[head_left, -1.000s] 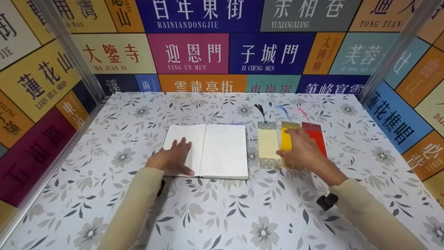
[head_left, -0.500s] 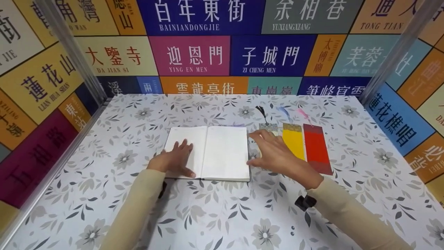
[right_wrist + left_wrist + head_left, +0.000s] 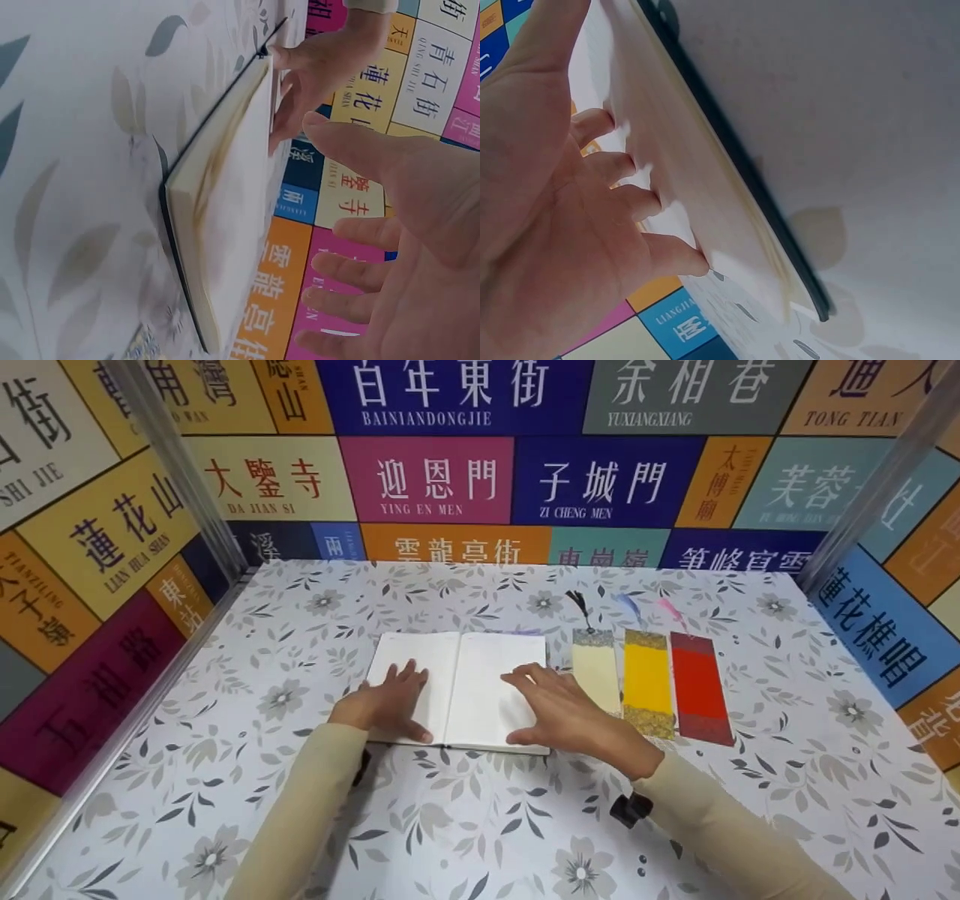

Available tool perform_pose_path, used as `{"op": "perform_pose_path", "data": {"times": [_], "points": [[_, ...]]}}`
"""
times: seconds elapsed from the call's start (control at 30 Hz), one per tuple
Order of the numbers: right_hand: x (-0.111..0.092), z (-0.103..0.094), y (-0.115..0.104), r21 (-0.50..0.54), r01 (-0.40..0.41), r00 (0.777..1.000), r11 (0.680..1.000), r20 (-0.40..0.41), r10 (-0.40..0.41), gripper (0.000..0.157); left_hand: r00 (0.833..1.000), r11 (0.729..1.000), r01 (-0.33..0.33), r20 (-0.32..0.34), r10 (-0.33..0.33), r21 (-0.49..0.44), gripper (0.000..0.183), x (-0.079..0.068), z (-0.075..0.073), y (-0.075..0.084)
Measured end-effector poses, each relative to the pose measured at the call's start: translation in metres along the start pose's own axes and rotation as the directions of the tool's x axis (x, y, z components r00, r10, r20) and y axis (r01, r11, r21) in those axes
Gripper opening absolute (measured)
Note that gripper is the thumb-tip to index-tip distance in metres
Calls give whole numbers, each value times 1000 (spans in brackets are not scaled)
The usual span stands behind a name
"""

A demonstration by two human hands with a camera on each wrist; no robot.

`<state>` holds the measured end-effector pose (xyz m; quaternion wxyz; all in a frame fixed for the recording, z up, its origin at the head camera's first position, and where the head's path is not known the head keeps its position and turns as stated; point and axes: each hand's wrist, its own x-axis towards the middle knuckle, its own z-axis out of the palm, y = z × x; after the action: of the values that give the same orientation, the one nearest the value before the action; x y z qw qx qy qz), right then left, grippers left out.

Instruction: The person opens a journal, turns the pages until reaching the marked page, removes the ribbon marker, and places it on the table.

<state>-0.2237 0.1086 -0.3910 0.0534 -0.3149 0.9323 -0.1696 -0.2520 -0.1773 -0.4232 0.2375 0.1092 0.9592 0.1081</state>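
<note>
An open notebook (image 3: 484,682) with blank white pages and a dark cover lies flat on the table. My left hand (image 3: 391,703) rests on its left page, fingers spread and thumb near the lower middle. In the left wrist view the fingertips (image 3: 697,259) meet the paper. Over the right page hovers my right hand (image 3: 574,711), holding nothing. Its fingers and thumb are parted, and the right wrist view shows a gap between that hand (image 3: 397,247) and the page. Just right of it lie a cream bookmark (image 3: 596,667), a yellow bookmark (image 3: 648,682) and a red bookmark (image 3: 701,682).
The table (image 3: 420,825) wears a white floral cover. A black tassel (image 3: 577,606), a blue tassel (image 3: 628,606) and a pink tassel (image 3: 671,613) extend from the bookmarks' far ends. Colourful sign-patterned panels (image 3: 435,478) enclose the back and sides.
My right hand has moved left, from above the bookmarks to above the notebook's right page, uncovering the bookmarks. My left hand has stayed on the left page.
</note>
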Motion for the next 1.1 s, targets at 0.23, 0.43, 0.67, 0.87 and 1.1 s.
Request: {"op": "perform_pose_path", "data": {"times": [0.23, 0.43, 0.67, 0.87, 1.1], "points": [[10, 16, -2, 48, -5, 993, 999, 116, -1, 91, 1000, 1000, 11, 12, -11, -4, 118, 2, -1, 1], [22, 25, -1, 49, -8, 986, 999, 167, -1, 98, 1000, 1000, 4, 13, -4, 4, 117, 2, -1, 0], [30, 31, -2, 44, -4, 978, 999, 210, -6, 93, 1000, 1000, 7, 9, -7, 13, 114, 1, -1, 0], [34, 28, 2, 30, 6, 972, 1000, 236, -13, 86, 1000, 1000, 3, 10, -3, 11, 115, 2, -3, 1], [34, 21, 6, 78, 20, 953, 997, 299, -43, 82, 1000, 1000, 3, 10, -3, 0, 115, 1, -1, -1]]}}
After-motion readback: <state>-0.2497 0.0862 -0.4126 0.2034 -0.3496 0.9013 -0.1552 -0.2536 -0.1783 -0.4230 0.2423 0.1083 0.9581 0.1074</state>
